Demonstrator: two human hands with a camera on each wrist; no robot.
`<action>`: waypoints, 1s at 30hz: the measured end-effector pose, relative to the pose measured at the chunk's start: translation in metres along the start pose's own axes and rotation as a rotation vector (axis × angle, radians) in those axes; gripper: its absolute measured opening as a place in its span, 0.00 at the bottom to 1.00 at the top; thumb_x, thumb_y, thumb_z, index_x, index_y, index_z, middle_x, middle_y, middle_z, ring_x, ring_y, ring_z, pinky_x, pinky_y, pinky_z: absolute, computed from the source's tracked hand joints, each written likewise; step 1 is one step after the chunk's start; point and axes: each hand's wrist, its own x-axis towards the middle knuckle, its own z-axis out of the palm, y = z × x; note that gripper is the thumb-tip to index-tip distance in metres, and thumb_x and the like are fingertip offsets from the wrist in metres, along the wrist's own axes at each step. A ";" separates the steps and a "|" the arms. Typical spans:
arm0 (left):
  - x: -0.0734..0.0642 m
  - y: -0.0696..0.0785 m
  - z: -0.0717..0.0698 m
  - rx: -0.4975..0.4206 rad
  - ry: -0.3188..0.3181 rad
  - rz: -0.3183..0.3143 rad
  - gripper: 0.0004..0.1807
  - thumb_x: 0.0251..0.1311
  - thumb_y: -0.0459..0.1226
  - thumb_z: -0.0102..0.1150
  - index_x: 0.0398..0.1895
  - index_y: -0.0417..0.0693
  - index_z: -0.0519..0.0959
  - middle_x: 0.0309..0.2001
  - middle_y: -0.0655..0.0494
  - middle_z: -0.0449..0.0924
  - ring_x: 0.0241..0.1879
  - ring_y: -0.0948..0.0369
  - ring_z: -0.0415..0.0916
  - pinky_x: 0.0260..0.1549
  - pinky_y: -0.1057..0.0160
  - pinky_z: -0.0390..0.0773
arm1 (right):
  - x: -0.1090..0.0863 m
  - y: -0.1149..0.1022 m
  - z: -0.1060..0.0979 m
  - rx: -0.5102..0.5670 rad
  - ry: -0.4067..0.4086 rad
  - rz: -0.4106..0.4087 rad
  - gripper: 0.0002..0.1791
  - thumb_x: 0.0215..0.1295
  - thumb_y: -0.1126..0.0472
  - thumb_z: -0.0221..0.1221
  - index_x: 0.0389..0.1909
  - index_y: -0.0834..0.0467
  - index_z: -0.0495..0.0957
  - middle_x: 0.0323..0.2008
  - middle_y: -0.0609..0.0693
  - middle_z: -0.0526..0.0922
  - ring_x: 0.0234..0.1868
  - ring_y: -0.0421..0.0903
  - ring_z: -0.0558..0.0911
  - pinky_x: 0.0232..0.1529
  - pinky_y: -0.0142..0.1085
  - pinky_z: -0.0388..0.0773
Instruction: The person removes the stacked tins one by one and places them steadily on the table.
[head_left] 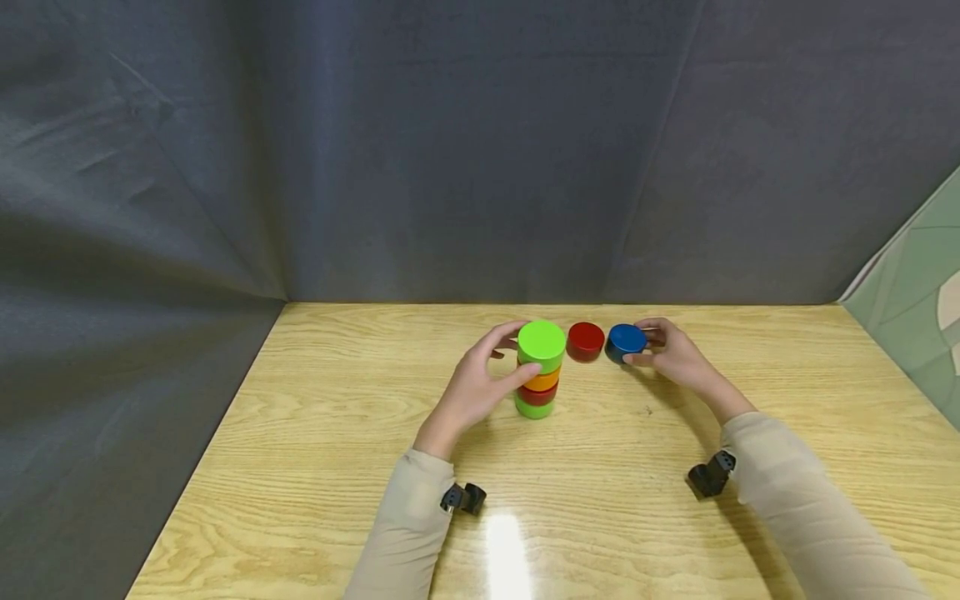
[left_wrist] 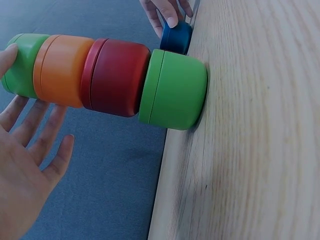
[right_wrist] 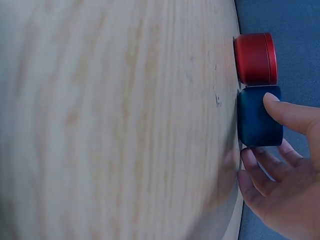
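A stack of several round lidded tins stands on the table: a green tin (head_left: 542, 343) on top, then an orange tin (left_wrist: 65, 70), a red tin (left_wrist: 117, 77) and another green tin (left_wrist: 175, 90) at the bottom. My left hand (head_left: 480, 379) holds the top green tin from the left, thumb on its near side and fingers round the far side. To the right of the stack, a blue tin (head_left: 626, 342) sits on the table with my right hand (head_left: 675, 354) gripping it, thumb on one side and fingers on the other.
A separate red tin (right_wrist: 255, 59) stands between the stack and the blue tin, close beside the blue one. The wooden table (head_left: 315, 433) ends at a dark grey cloth wall (head_left: 480, 167) just behind the tins. Another dark cloth (head_left: 135, 333) borders the left side.
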 end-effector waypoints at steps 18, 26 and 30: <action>0.000 -0.001 0.000 0.014 -0.009 -0.006 0.31 0.63 0.42 0.67 0.69 0.57 0.69 0.62 0.63 0.73 0.56 0.62 0.72 0.58 0.47 0.70 | -0.008 0.000 -0.006 0.012 0.019 -0.014 0.40 0.66 0.60 0.65 0.71 0.72 0.55 0.63 0.72 0.68 0.61 0.66 0.72 0.53 0.38 0.73; 0.000 -0.004 -0.002 0.011 -0.043 -0.010 0.34 0.62 0.42 0.68 0.71 0.55 0.67 0.62 0.60 0.73 0.58 0.57 0.71 0.59 0.45 0.69 | -0.012 0.000 -0.006 0.031 0.066 -0.045 0.40 0.67 0.58 0.65 0.71 0.70 0.57 0.62 0.71 0.70 0.59 0.65 0.73 0.43 0.22 0.70; 0.001 -0.005 -0.002 0.031 -0.056 -0.013 0.35 0.61 0.42 0.68 0.71 0.53 0.66 0.62 0.58 0.73 0.59 0.56 0.71 0.58 0.49 0.70 | -0.015 -0.002 -0.006 0.023 0.085 -0.056 0.39 0.67 0.57 0.64 0.71 0.70 0.58 0.62 0.71 0.71 0.58 0.64 0.73 0.42 0.20 0.70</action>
